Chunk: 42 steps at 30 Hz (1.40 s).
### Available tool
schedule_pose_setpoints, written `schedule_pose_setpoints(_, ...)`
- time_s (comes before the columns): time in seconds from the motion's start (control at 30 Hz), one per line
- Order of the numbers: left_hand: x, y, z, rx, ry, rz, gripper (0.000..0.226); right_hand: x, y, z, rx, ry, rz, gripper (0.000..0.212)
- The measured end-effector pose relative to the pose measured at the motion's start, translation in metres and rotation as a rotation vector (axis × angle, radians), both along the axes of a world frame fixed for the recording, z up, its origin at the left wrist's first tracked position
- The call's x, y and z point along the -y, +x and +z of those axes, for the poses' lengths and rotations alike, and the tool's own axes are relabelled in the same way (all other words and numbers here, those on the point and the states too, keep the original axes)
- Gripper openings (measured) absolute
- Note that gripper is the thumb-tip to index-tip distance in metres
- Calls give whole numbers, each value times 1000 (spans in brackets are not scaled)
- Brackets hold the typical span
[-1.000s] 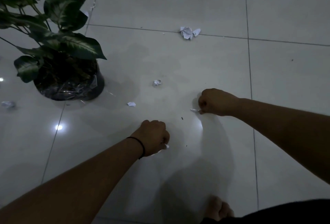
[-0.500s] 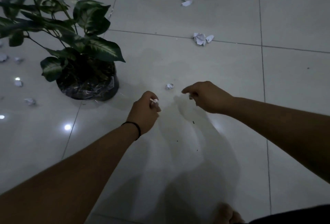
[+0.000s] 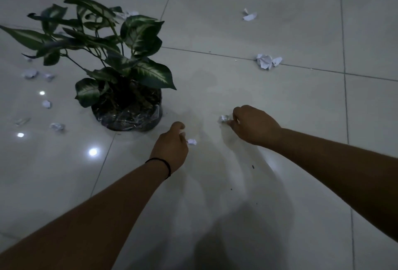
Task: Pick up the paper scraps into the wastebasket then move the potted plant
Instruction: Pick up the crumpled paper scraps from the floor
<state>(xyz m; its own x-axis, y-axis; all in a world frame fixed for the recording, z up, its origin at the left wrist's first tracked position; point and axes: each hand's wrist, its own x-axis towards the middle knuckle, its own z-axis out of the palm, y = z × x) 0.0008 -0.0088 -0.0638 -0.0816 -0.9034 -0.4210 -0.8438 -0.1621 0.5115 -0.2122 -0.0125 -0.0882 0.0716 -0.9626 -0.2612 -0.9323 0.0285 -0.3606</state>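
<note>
A potted plant (image 3: pixel 127 116) with dark green, white-veined leaves stands on the tiled floor at left, its pot wrapped in shiny film. My left hand (image 3: pixel 172 149), with a black wrist band, is closed with a bit of white paper showing between its fingers. A small paper scrap (image 3: pixel 191 141) lies right against its fingertips. My right hand (image 3: pixel 252 125) is closed too, and its fingertips pinch a crumpled scrap (image 3: pixel 224 118) on the floor. No wastebasket is in view.
More scraps lie farther out: a crumpled pair (image 3: pixel 266 61) on a tile joint and another piece (image 3: pixel 249 16) beyond it. Several scraps (image 3: pixel 57 126) are scattered left of the plant. Light spots (image 3: pixel 93 152) reflect on the glossy tiles.
Both hands have moved forward from the near floor towards the plant. The left hand picked up a scrap on the way, and the right hand now touches the crumpled scrap.
</note>
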Motion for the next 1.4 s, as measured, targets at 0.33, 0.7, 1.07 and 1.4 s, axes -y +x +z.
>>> schedule_pose_setpoints(0.33,8,-5,-28,81,160,-203,30,14,12,-17,-64,104,74,37)
schedule_pose_setpoints(0.7,10,12,-26,181,91,-245,8,6,22,-9,132,131,136,19)
schedule_pose_setpoints(1.07,24,138,56,534,285,-414,48,1,118,55,208,265,420,28)
schedule_pose_setpoints(1.4,87,267,133,681,112,-100,36,30,223,106,71,244,674,34)
